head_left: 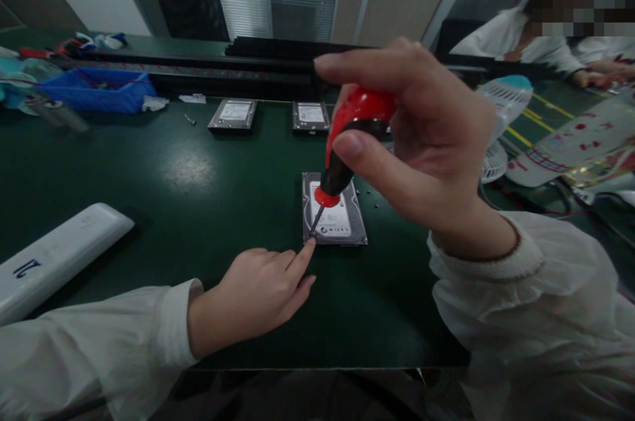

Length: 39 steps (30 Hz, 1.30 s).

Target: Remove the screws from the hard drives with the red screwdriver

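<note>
A hard drive (353,209) lies flat on the green table, label side up. My right hand (431,136) grips the red and black handle of a screwdriver (361,113) above it. The screwdriver leans, and its thin shaft runs down to the drive's near left corner. My left hand (253,288) holds nothing visible; its index finger stretches out to that corner, right by the driver's tip, while the thumb is apart. Any screw under the tip is hidden. A few tiny screws (376,206) lie just right of the drive.
Two more hard drives, one at back left (233,114) and one at back centre (310,118), lie near a black rail. A blue bin (99,93) stands far left, a long white case (64,255) nearer. At right are a white fan (503,106) and a person's white sleeve (496,37).
</note>
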Each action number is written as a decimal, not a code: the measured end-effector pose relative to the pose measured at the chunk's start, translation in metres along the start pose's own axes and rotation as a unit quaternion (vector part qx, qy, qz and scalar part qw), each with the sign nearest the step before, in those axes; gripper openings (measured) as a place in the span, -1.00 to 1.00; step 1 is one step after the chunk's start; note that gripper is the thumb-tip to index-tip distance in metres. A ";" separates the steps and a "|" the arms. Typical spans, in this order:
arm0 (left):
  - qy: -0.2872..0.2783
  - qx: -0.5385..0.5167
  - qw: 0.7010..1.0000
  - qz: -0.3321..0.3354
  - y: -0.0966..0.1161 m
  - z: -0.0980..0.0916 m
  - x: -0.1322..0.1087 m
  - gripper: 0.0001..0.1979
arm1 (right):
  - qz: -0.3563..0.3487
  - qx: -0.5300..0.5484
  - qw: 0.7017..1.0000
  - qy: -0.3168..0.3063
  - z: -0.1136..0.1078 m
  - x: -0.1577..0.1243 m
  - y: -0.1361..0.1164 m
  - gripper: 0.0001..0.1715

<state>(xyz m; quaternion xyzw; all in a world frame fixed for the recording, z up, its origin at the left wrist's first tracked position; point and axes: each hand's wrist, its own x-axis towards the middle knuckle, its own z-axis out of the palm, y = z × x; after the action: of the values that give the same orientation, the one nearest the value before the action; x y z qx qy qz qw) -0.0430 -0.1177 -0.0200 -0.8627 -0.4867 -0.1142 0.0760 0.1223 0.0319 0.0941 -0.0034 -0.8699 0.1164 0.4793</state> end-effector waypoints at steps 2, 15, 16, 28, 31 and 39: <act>0.001 0.002 1.000 0.000 -0.001 0.000 0.000 -0.58 | -0.006 -0.002 1.000 -0.015 0.000 0.000 -0.001 -0.55; 0.000 0.005 1.000 0.005 -0.002 0.002 0.000 -0.57 | -0.009 -0.005 0.998 -0.068 -0.003 0.002 0.000 -0.49; -0.002 0.005 1.000 0.004 -0.002 0.002 0.001 -0.57 | 0.003 0.011 0.997 -0.072 -0.003 0.001 -0.001 -0.48; -0.009 0.007 1.000 -0.003 -0.001 0.001 -0.001 -0.56 | -0.024 -0.005 0.999 -0.043 -0.002 0.001 -0.003 -0.50; -0.006 0.004 1.000 -0.001 -0.002 0.001 -0.001 -0.56 | -0.018 -0.036 0.999 0.005 -0.001 0.000 -0.004 -0.59; -0.002 0.001 1.000 0.001 -0.001 0.002 0.000 -0.58 | -0.029 0.017 0.999 0.002 0.001 0.001 0.001 -0.55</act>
<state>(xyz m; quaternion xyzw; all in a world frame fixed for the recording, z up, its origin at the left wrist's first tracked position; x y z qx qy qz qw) -0.0438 -0.1171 -0.0219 -0.8635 -0.4859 -0.1116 0.0761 0.1206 0.0327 0.0942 0.0295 -0.8667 0.1177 0.4839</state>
